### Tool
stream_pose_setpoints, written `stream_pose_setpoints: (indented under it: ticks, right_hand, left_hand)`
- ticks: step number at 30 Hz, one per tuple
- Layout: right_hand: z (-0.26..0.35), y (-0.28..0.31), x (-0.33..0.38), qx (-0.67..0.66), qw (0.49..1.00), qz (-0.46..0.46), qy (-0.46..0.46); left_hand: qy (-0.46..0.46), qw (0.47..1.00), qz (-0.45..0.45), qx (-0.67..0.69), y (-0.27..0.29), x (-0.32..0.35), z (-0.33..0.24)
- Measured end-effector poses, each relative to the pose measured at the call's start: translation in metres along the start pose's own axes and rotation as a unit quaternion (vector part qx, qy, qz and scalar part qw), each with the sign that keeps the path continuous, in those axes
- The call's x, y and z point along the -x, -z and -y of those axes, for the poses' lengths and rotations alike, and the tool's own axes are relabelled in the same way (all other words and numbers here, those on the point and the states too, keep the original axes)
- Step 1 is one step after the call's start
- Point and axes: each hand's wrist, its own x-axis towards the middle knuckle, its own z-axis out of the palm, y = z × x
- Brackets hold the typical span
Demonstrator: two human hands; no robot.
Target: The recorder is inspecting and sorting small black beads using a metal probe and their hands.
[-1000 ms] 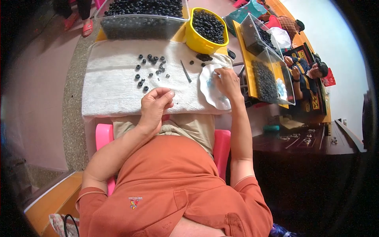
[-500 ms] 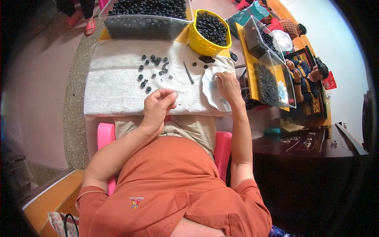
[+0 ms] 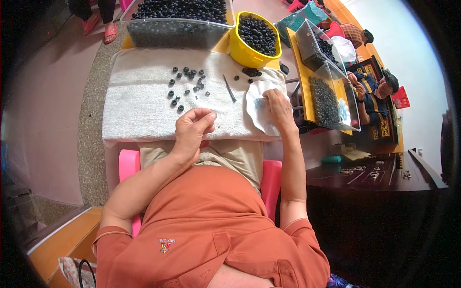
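My left hand (image 3: 193, 128) is raised over the near edge of a white towel (image 3: 129, 115), thumb and forefinger pressed together. Whatever is in that pinch is too small to make out. On the right, my right hand (image 3: 279, 111) reaches over a white wavy-rimmed dish (image 3: 254, 118), its fingers bent down and drawn together; their tips hide what they touch. Small bluish bits (image 3: 260, 102) lie in the dish. Loose black ring-like parts (image 3: 171, 93) are scattered on the towel, beyond my left hand. Between them and the dish rests a thin dark pointed tool, like tweezers (image 3: 230, 89).
At the far edge stand a clear bin (image 3: 177, 32) and a yellow tub (image 3: 254, 58), both full of black parts. More clear bins (image 3: 355, 98) sit on a side table at right, where another person (image 3: 372, 93) works. A dark table (image 3: 384, 180) stands nearer, at right.
My right hand has shifted slightly within the dish, showing more of the bluish bits. The left hand and the loose parts stay in place.
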Motion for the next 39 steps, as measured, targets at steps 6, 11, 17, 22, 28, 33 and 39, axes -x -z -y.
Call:
stream_pose_setpoints:
  ticks: [6,11,17,22,28,33,39]
  right_hand:
    - [0.002,0.001,0.001,-0.081,0.996,-0.019,-0.036]
    - [-0.006,-0.005,0.007,-0.15,0.986,-0.065,-0.025]
    - [-0.005,-0.005,0.013,-0.219,0.971,-0.09,-0.028]
    - [-0.002,-0.003,0.015,-0.242,0.962,-0.122,-0.021]
    - [0.003,0.002,0.021,-0.252,0.961,-0.109,-0.036]
    - [0.008,0.004,0.025,-0.31,0.942,-0.056,-0.114]
    - [0.029,0.0,0.033,-0.532,0.838,-0.076,-0.096]
  left_hand:
    - [-0.001,1.0,-0.002,-0.003,0.0,0.0,0.0]
    - [-0.012,1.0,0.009,-0.004,0.001,-0.001,0.001]
    - [-0.01,1.0,0.009,-0.006,0.0,-0.001,0.001]
    - [-0.005,1.0,0.014,-0.008,0.0,0.0,-0.001]
    - [-0.023,1.0,0.019,-0.008,-0.001,-0.002,0.002]
    - [-0.009,0.999,0.029,-0.032,-0.001,0.002,0.0]
    - [0.02,0.996,0.081,-0.027,-0.003,0.002,0.002]
